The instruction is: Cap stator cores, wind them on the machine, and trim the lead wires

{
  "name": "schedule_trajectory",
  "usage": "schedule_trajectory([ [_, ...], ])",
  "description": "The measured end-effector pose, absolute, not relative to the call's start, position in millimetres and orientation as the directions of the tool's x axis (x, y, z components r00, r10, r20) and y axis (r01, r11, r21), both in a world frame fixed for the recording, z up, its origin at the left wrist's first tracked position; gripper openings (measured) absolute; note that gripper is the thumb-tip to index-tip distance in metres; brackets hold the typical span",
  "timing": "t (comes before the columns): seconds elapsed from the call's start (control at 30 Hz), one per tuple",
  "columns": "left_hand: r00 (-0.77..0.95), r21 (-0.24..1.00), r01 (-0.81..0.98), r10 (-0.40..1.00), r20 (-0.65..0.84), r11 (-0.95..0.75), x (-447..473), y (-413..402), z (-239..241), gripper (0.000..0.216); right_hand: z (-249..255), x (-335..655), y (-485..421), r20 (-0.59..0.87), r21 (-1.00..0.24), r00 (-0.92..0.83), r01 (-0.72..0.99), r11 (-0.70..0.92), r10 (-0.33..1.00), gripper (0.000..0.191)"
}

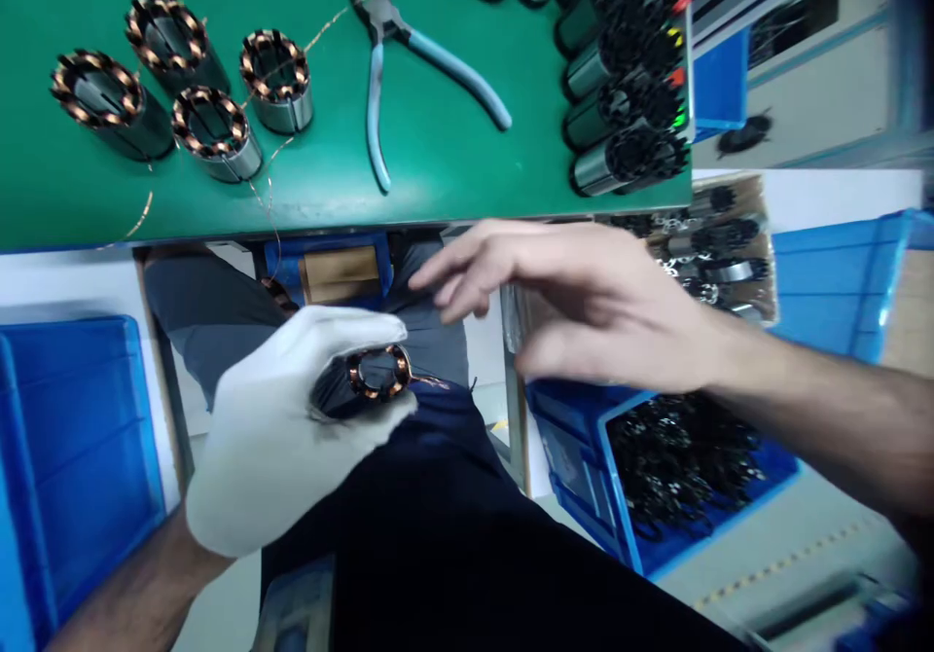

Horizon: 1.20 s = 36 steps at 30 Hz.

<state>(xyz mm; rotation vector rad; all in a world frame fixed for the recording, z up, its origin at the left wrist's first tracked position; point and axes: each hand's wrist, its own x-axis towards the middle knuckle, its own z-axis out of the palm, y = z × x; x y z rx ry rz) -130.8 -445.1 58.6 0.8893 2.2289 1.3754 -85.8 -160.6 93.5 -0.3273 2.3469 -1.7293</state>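
My left hand (pixel 284 428), in a white glove, is wrapped round a copper-wound motor stator (pixel 379 373) over my lap. The stator's ring of copper windings faces up, and a thin wire sticks out to its right. My bare right hand (pixel 576 292) hovers to the right, apart from the stator, fingers stretched and slightly blurred, holding nothing. On the green table (pixel 445 165) beyond, several wound stators (pixel 211 136) stand at the left, with loose copper wire ends. Diagonal cutters (pixel 394 29) with pale blue handles lie spread apart near the middle, a wire by their jaws.
Several unwound stator cores (pixel 613 78) are grouped at the table's right end. Below them, a box (pixel 766 243) holds more cores. A blue bin (pixel 628 496) of dark parts stands at lower right, another blue bin (pixel 80 457) at left. The table's front edge lies just beyond my hands.
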Motion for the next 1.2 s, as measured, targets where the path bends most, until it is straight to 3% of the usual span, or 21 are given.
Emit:
schedule_trajectory([
  [0.1, -0.664, 0.774, 0.566, 0.715, 0.221, 0.285, -134.7, -450.8, 56.6, 0.034, 83.8, -77.7, -167.6, -0.393, -0.909, -0.816, 0.413, 0.048, -0.425, 0.030],
  [0.17, -0.573, 0.742, 0.636, 0.774, 0.269, 0.213, -139.9, -448.9, 58.5, 0.023, 76.2, -73.8, -176.2, -0.477, -0.807, -0.704, 0.588, -0.056, -0.526, 0.037],
  [0.23, -0.539, 0.744, 0.641, 0.801, 0.260, 0.190, -142.6, -444.2, 61.9, 0.017, 72.8, -72.4, -183.3, -0.457, -0.834, -0.748, 0.549, -0.061, -0.482, 0.034],
  [0.3, -0.618, 0.769, 0.566, 0.770, 0.158, 0.296, -140.0, -440.3, 64.4, 0.019, 76.0, -73.6, -186.3, -0.334, -0.940, -0.865, 0.337, 0.058, -0.375, 0.031],
  [0.4, -0.704, 0.814, 0.390, 0.709, -0.038, 0.430, -130.0, -441.0, 63.1, 0.024, 89.9, -78.5, -182.0, -0.179, -0.967, -0.931, 0.107, 0.229, -0.318, 0.039],
  [0.5, -0.731, 0.817, 0.399, 0.682, 0.009, 0.417, -124.5, -448.4, 58.5, 0.033, 101.6, -83.1, -171.5, -0.131, -0.946, -0.947, 0.031, 0.323, -0.293, 0.030],
  [0.6, -0.727, 0.796, 0.505, 0.662, 0.184, 0.334, -128.0, -452.6, 56.9, 0.036, 98.2, -83.3, -165.7, -0.304, -0.948, -0.898, 0.254, 0.190, -0.317, 0.033],
  [0.7, -0.634, 0.813, 0.552, 0.727, 0.263, 0.187, -134.6, -447.7, 60.8, 0.017, 83.8, -78.2, -171.7, -0.545, -0.771, -0.664, 0.637, -0.005, -0.512, 0.041],
  [0.77, -0.561, 0.790, 0.596, 0.778, 0.282, 0.144, -136.1, -442.6, 64.3, 0.009, 77.5, -74.0, -179.4, -0.549, -0.745, -0.634, 0.667, -0.026, -0.545, 0.046],
  [0.87, -0.601, 0.714, 0.631, 0.773, 0.203, 0.303, -131.5, -439.3, 66.0, 0.019, 82.9, -71.5, -186.8, -0.347, -0.938, -0.849, 0.312, 0.153, -0.399, 0.042],
  [0.97, -0.683, 0.715, 0.552, 0.725, 0.093, 0.428, -125.2, -442.6, 63.0, 0.036, 98.3, -74.1, -182.6, -0.131, -0.926, -0.913, -0.027, 0.377, -0.387, 0.044],
  [1.03, -0.692, 0.732, 0.539, 0.714, 0.102, 0.417, -124.0, -447.1, 60.2, 0.037, 103.9, -76.0, -174.7, -0.071, -0.903, -0.929, -0.095, 0.419, -0.363, 0.039],
  [1.1, -0.695, 0.718, 0.581, 0.693, 0.193, 0.383, -125.2, -451.5, 58.2, 0.038, 101.8, -75.9, -167.2, -0.129, -0.933, -0.944, 0.012, 0.359, -0.303, 0.037],
  [1.17, -0.660, 0.687, 0.645, 0.697, 0.279, 0.336, -127.1, -453.6, 58.0, 0.029, 93.8, -73.2, -164.6, -0.360, -0.933, -0.870, 0.325, 0.158, -0.337, 0.044],
  [1.2, -0.655, 0.699, 0.639, 0.703, 0.276, 0.321, -127.6, -453.2, 58.5, 0.020, 89.1, -71.0, -165.9, -0.470, -0.870, -0.783, 0.490, 0.063, -0.407, 0.045],
])
